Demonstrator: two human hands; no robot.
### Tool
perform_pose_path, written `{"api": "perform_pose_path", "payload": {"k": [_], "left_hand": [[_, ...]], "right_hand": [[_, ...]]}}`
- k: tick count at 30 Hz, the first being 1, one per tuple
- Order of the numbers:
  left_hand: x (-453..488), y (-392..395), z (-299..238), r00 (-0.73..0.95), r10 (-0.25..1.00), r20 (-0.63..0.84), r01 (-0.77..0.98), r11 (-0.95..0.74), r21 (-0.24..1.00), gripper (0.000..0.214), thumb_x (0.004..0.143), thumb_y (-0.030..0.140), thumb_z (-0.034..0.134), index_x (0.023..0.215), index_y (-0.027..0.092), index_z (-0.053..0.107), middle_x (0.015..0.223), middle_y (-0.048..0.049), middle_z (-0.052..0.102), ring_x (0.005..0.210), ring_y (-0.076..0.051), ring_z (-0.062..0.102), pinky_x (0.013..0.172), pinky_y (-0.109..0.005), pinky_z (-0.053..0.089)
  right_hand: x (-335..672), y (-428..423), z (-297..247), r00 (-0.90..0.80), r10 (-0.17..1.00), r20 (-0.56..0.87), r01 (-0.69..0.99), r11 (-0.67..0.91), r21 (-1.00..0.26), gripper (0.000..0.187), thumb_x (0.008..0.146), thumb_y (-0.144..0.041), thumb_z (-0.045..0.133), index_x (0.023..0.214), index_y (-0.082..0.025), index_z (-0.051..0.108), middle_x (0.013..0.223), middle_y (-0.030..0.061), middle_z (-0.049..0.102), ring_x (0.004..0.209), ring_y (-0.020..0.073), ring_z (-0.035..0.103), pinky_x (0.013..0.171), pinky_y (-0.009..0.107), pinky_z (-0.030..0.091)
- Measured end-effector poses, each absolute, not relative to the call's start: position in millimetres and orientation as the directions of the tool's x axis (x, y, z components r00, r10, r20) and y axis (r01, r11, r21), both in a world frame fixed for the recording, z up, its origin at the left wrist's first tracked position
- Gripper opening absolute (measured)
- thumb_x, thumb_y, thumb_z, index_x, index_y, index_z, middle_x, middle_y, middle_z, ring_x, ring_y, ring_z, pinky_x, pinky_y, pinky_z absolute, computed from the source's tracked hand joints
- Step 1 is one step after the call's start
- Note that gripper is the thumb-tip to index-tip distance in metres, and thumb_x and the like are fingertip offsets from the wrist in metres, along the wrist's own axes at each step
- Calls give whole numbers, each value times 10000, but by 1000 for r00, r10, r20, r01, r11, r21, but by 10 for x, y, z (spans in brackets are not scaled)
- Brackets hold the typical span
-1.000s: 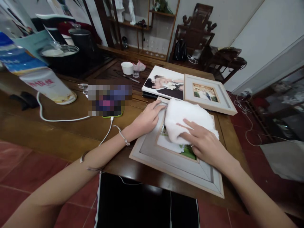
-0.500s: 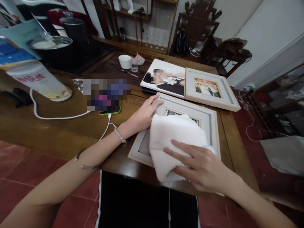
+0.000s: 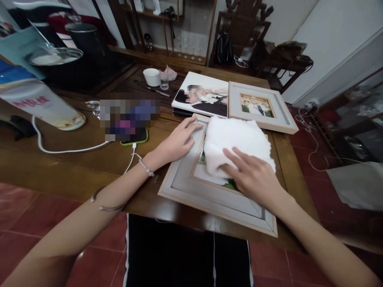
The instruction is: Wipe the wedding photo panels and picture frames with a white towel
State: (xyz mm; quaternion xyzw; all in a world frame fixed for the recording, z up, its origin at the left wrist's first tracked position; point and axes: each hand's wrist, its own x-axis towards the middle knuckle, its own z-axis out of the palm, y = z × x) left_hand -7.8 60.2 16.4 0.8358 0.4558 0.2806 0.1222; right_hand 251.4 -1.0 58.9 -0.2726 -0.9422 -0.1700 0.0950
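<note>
A picture frame [image 3: 209,203] with a pale wide border lies flat near the table's front edge, a photo partly showing inside it. My left hand [image 3: 176,139] grips its far left corner, fingers over the border and thumb lying on its face. On the upper part of the frame rests a folded white cloth [image 3: 239,139], which covers much of the photo. My right hand [image 3: 254,175] holds the cloth's near side, fingers pressed on top. The underside of the cloth is hidden.
Behind the frame lie a white photo panel [image 3: 206,95] and a second framed picture [image 3: 257,107]. Left of my left hand are a charging phone [image 3: 134,137] and a big printed bag [image 3: 44,101]. A white bowl [image 3: 152,77] and plastic cup [image 3: 164,81] stand farther back.
My right hand has pushed the cloth away from me across the frame, uncovering its near border and part of the photo. My left hand stays at the corner.
</note>
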Motion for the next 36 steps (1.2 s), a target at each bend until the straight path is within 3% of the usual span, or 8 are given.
{"api": "perform_pose_path", "payload": {"k": [3,8,13,18,21,25,31,36], "left_hand": [[-62,600,148,419,835,356,696,-547,465,476,825,16,420,1281,112,515,1472,-164,393,1409,-263,353,1168,-449,315],[-55,592,102,431,821,375,667,-570,480,471,835,19,417,1267,173,522,1582,-101,251,1478,-277,192,1189,-509,251],[-43,554,73,475,788,391,644,-614,456,521,832,-14,378,1306,168,496,1566,-111,288,1475,-256,212,1197,-502,246],[-34,539,34,463,779,423,630,-625,461,547,812,-36,374,1302,176,495,1495,-115,397,1461,-259,253,1185,-517,280],[-30,544,32,434,792,429,641,-606,471,550,795,-37,387,1282,187,511,1448,-107,458,1403,-254,373,1162,-508,332],[-10,540,33,414,802,431,650,-592,476,528,795,-33,387,1266,165,518,1429,-122,474,1378,-253,406,1157,-495,340],[-3,535,-3,419,792,445,634,-606,481,381,909,75,404,1262,163,516,1436,-144,454,1430,-273,318,1164,-519,317],[-31,559,0,445,783,434,630,-619,470,439,885,40,388,1301,142,484,1442,-158,447,1428,-271,322,1172,-508,306]], "right_hand": [[2412,-265,685,-892,373,254,425,884,195,289,886,-111,432,1011,-220,669,1153,120,701,927,280,689,588,350,562],[2412,-352,737,-906,265,331,328,932,153,241,941,-184,440,876,-250,663,1107,53,726,920,219,675,660,315,527],[2611,-3,701,-818,410,404,553,754,354,279,824,-53,513,992,-214,668,1101,55,724,871,216,659,586,295,448],[2709,230,635,-648,647,402,760,519,390,449,758,-12,500,1139,-193,653,1154,88,700,937,260,639,618,334,451],[2655,239,577,-697,659,282,709,573,412,463,765,-21,491,1162,-201,647,1266,89,648,1003,281,621,660,354,477],[2545,62,621,-781,594,193,619,691,373,453,745,-52,493,1142,-199,657,1225,106,665,849,261,632,584,352,473],[2422,-252,710,-910,288,298,306,952,14,289,857,-127,426,951,-243,674,1139,42,699,879,220,617,600,329,483],[2478,-54,666,-883,400,246,447,877,175,311,841,-77,477,1019,-257,658,1224,9,673,948,222,606,611,320,463]]}}
